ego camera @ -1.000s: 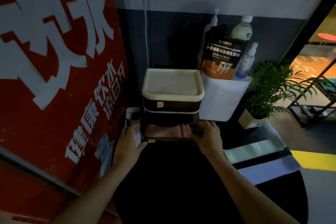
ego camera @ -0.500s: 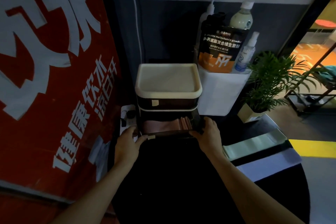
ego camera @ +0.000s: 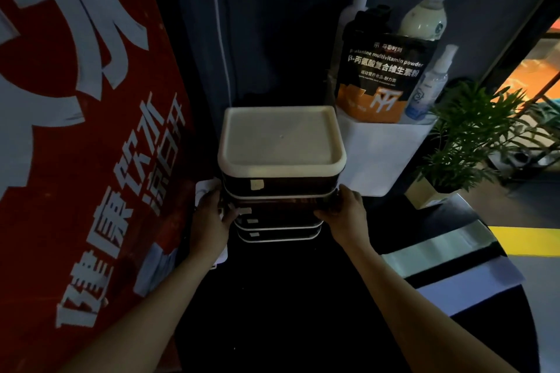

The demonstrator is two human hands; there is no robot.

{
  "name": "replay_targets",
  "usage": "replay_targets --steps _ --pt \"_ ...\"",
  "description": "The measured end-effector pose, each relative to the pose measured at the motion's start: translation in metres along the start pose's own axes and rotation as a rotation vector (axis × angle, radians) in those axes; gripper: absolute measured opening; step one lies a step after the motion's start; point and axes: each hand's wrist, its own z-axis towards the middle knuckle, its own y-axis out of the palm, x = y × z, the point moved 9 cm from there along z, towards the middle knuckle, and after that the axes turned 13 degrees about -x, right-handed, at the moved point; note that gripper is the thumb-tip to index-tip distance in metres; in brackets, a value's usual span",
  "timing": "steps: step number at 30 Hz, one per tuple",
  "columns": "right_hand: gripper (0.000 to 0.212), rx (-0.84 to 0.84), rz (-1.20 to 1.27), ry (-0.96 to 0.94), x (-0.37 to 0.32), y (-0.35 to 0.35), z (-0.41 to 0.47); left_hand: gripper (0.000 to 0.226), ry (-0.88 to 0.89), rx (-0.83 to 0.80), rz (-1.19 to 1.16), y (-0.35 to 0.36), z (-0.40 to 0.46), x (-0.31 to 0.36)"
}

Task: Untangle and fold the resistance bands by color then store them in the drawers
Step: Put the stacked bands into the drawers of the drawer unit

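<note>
At the far left stands a red banner (ego camera: 75, 145) with large white characters, leaning against the dark wall. Next to it the left hand (ego camera: 210, 221) presses against the left end of the second drawer (ego camera: 278, 206) of the drawer unit (ego camera: 280, 160); its fingers curl onto the drawer's edge, in front of a white power strip (ego camera: 206, 191). The unit is a dark stack with a cream lid, standing on the black worktop (ego camera: 288, 297), its drawer fronts facing the person and their long sides running left to right. The second drawer sits nearly flush; what it holds is hidden. The right hand (ego camera: 344, 210) grips the drawer's right end the same way. Further right, a white bin (ego camera: 381, 157) holds a black powder pouch (ego camera: 385, 76), a pump bottle (ego camera: 357, 0), a drink bottle (ego camera: 425, 17) and a spray bottle (ego camera: 431, 82). Right of it stands a potted plant (ego camera: 472, 136). Below, folded resistance bands (ego camera: 442, 251), pale green, black and lilac, lie flat side by side on the worktop, stretching left to right.
</note>
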Motion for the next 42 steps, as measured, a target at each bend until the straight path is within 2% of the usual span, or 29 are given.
replay_targets --steps 4,11,15,19,23,26,32,37,42 --pt "0.070 -0.047 0.022 -0.022 0.002 0.002 0.013 0.056 0.022 -0.062 -0.047 0.004 0.012 -0.001" --pt "0.051 0.031 0.112 0.002 0.013 0.001 0.019 0.056 -0.052 -0.031 -0.228 0.006 0.021 -0.016" --pt "0.047 0.031 0.114 -0.013 0.017 0.002 0.021 0.052 -0.042 0.007 -0.182 0.007 0.017 -0.020" --pt "0.042 -0.006 0.126 0.036 0.037 0.016 0.019 0.029 -0.101 -0.017 -0.126 0.018 0.009 -0.039" --pt "0.047 -0.081 0.164 0.123 0.061 0.038 0.019 0.052 -0.181 -0.094 -0.036 0.035 0.003 -0.055" --pt "0.045 -0.127 0.119 0.108 0.063 0.048 0.023 0.058 -0.207 -0.152 0.021 0.046 0.003 -0.062" --pt "0.057 -0.156 0.103 0.092 0.063 0.060 0.021 0.061 -0.196 -0.189 0.066 0.060 0.001 -0.067" --pt "0.047 -0.118 0.041 0.075 0.062 0.055 0.010 0.063 -0.208 -0.158 0.096 0.058 -0.011 -0.065" --pt "0.045 -0.091 0.054 0.086 0.070 0.048 -0.006 0.049 -0.173 -0.127 0.072 0.051 -0.030 -0.067"
